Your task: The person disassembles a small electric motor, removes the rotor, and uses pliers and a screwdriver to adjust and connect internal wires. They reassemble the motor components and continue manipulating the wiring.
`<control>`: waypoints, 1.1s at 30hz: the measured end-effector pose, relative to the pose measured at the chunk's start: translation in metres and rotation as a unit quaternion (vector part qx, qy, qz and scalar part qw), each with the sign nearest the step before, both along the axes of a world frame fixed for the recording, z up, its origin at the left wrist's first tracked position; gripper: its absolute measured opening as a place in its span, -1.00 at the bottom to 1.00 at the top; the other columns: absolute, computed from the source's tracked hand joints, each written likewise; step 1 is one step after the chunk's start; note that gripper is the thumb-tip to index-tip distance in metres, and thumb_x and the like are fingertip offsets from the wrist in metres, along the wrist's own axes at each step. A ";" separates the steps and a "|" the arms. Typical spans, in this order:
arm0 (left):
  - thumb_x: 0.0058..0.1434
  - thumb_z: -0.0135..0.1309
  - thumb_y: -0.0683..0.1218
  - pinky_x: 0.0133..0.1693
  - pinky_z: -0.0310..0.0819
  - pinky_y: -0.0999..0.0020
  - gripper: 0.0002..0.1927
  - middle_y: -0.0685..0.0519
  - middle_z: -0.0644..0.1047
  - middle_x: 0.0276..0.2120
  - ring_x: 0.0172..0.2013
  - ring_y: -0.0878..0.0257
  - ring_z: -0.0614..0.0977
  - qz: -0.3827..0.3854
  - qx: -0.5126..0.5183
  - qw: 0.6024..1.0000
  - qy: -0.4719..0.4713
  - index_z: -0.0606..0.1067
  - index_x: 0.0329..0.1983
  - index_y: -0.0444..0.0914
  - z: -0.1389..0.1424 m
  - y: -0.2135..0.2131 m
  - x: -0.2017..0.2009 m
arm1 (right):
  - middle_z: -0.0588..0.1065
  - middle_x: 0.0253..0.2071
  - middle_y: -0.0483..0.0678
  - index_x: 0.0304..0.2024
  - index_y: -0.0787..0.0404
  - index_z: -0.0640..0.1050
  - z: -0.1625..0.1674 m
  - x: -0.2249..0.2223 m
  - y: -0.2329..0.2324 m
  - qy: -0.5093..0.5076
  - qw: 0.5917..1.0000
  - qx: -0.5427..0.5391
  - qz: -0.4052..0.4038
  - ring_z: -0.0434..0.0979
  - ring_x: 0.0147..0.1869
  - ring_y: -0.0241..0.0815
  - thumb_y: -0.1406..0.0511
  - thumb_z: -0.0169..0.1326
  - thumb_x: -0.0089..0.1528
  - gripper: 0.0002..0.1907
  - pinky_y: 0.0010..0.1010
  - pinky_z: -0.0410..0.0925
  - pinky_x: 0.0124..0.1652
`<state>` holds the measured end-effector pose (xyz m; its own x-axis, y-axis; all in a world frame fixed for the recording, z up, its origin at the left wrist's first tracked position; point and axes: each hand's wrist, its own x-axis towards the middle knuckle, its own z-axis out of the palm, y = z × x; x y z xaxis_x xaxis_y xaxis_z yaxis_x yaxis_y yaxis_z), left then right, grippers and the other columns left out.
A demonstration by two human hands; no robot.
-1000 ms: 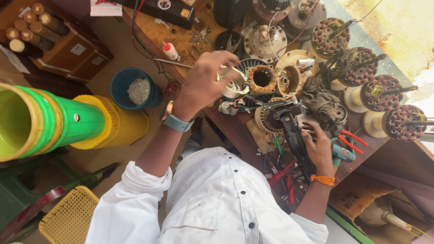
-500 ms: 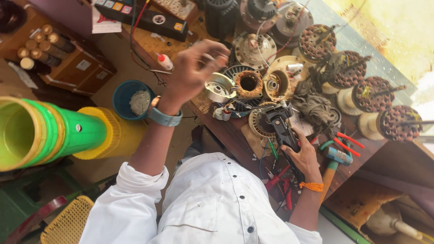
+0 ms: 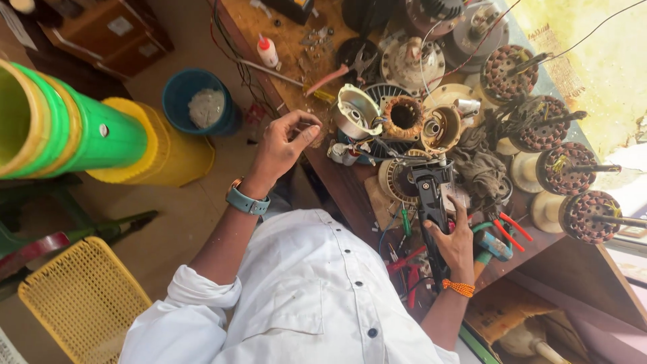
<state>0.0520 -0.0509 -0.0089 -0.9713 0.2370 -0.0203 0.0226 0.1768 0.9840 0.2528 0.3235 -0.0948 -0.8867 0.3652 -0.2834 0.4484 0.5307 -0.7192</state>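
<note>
My left hand (image 3: 283,145), with a watch on the wrist, hovers at the near edge of the wooden workbench (image 3: 283,34). Its thumb and fingertips are pinched together, and I see nothing between them. A silver motor cover (image 3: 354,111) and a copper-wound stator (image 3: 404,116) lie just right of it. My right hand (image 3: 453,244), with an orange wrist band, grips the lower end of a long black tool (image 3: 430,199). The tool lies over a round motor part on the bench.
Several wound stators (image 3: 559,168) line the bench's right side. Red-handled pliers (image 3: 509,229) lie beside my right hand and a small white bottle (image 3: 267,50) lies further back. On the floor stand a blue bucket (image 3: 195,101), stacked green and yellow tubs (image 3: 101,135) and a yellow basket (image 3: 81,303).
My left hand has drawn back from over the motor parts to the bench's near edge, with its fingers closing into a pinch. My right hand stays on the black tool.
</note>
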 end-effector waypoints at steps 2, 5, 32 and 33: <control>0.34 0.13 -0.08 -0.16 0.57 0.49 -0.83 0.11 0.67 -0.26 -0.24 0.43 0.67 -0.017 0.036 0.998 -0.045 0.59 -0.09 -0.25 -0.007 0.000 0.003 | 0.58 0.06 0.14 0.31 0.10 0.42 0.002 0.004 0.001 -0.015 1.000 0.017 -0.001 0.61 0.11 0.00 0.03 0.35 0.05 -0.18 -0.19 0.43 0.06; 0.34 0.18 -0.07 -0.15 0.61 0.44 -0.77 0.09 0.62 -0.18 -0.19 0.35 0.65 -0.039 0.046 0.997 -0.037 0.56 0.02 -0.22 -0.017 0.000 -0.004 | 0.57 0.03 0.15 0.29 0.15 0.45 0.007 0.002 0.004 -0.008 0.998 0.057 0.019 0.59 0.06 0.00 0.08 0.36 0.08 -0.24 -0.19 0.42 0.02; 0.01 0.47 0.22 0.04 0.58 0.14 0.11 -0.10 0.35 0.26 0.04 0.12 0.51 -0.115 0.044 0.989 0.077 0.07 0.48 -0.09 -0.023 0.087 -0.049 | 0.37 -0.24 -0.08 0.31 0.39 0.43 0.015 -0.116 -0.192 0.059 0.881 -0.434 -0.178 0.29 -0.31 -0.31 0.21 0.14 0.48 -0.54 -0.48 0.21 -0.37; -0.02 0.48 0.20 0.06 0.55 0.12 0.13 -0.13 0.33 0.26 0.05 0.10 0.49 -0.126 0.039 0.988 0.080 0.06 0.48 -0.10 -0.022 0.089 -0.053 | 0.44 -0.26 -0.09 0.12 0.35 0.52 0.022 -0.109 -0.186 0.050 0.940 -0.297 -0.158 0.36 -0.26 -0.29 0.22 0.12 0.44 -0.67 -0.45 0.28 -0.29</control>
<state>-0.0009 0.0377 -0.0310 -0.8702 0.4669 0.1573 0.2133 0.0692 0.9745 0.1439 0.1377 -0.0729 -0.7941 0.4179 -0.4412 0.4300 -0.1268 -0.8939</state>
